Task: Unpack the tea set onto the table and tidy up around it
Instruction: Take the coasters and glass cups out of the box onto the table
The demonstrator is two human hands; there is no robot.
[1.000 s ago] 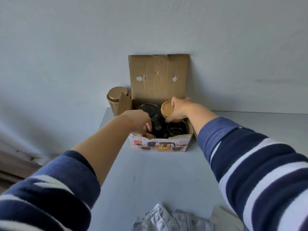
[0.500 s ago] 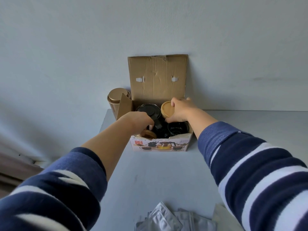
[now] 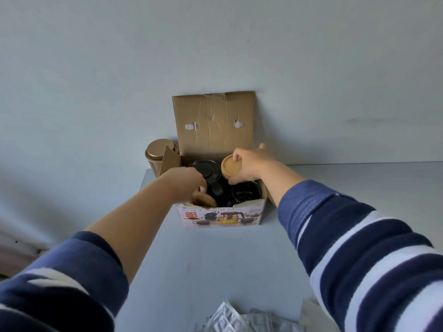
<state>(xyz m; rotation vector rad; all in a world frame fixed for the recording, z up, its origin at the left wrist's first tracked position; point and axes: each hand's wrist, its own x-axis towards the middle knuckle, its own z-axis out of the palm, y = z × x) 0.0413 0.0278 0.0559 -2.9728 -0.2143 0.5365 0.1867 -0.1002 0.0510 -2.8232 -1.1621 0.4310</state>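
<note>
Your right hand (image 3: 251,164) grips a round wooden coaster (image 3: 230,166) by its edge, fingers curled over the top rim and thumb beneath, holding it tilted above the rear right of the open cardboard box (image 3: 219,213). Your left hand (image 3: 185,182) reaches into the box's left side; its fingers curl down around a second wooden coaster (image 3: 203,200) at the front left corner, but whether they are closed on it cannot be determined, because the knuckles hide the contact.

The box sits at the far end of the grey table (image 3: 215,264), its lid flap (image 3: 213,123) standing upright against the wall. Inside, a black teapot (image 3: 208,173) with its lid on occupies the middle, with its handle pointing toward you. A dark glass cup (image 3: 245,194) sits at the right, directly below the raised coaster.

A gold tea canister (image 3: 155,156) stands just beside the box's left side flap, partly masked by it. Silver foil sachets (image 3: 239,319) lie in a heap at the table's near edge, well apart from the box.
</note>
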